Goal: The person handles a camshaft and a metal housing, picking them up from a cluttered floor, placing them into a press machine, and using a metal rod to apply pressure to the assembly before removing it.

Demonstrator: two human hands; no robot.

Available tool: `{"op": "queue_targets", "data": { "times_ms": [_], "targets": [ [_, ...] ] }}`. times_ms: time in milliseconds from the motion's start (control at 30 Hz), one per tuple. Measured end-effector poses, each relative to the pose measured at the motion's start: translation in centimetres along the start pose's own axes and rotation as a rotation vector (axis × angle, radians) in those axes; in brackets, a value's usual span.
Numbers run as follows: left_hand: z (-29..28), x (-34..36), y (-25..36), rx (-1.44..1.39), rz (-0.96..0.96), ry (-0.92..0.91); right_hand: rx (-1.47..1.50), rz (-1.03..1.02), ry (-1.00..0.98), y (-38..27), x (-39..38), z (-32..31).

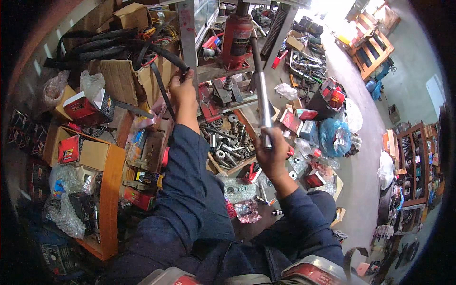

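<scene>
In my right hand [273, 154] is the lower end of a long jack handle [262, 95], silver below and dark towards the top. My fingers are wrapped round it. Its upper end meets the side of a red bottle jack [236, 40], which stands upright in a metal press frame [187, 31]. My left hand [184, 95] is at the foot of the left post, fingers curled, beside the end of a thick black hose [168, 57]. What lies inside its grip is hidden. Below the jack, a metal block [227, 90] lies on the press bed.
Between my hands sits a wooden tray [214, 162] of metal bushings and sockets. Cardboard boxes [114, 78] and an orange wooden crate [112, 190] stand at left. At right are a blue plastic bag [335, 137], small red boxes and loose tools. Bubble wrap [241, 190] lies near my knees.
</scene>
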State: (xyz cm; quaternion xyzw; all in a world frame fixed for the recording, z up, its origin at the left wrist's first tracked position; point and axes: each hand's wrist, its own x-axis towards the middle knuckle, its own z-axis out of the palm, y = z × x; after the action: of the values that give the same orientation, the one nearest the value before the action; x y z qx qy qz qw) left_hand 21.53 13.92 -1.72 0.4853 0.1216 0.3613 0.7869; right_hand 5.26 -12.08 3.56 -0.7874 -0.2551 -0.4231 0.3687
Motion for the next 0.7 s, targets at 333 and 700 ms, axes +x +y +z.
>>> {"op": "queue_targets", "data": {
  "times_ms": [333, 700],
  "targets": [
    [-1.8, 0.2, 0.3, 0.289, 0.077, 0.066, 0.325, -0.006, 0.410, -4.2, 14.3, 0.4],
    [1.5, -1.7, 0.9, -0.088, -0.002, 0.077, -0.350, -0.355, 0.290, -1.0, 19.8, -2.8]
  ]
}}
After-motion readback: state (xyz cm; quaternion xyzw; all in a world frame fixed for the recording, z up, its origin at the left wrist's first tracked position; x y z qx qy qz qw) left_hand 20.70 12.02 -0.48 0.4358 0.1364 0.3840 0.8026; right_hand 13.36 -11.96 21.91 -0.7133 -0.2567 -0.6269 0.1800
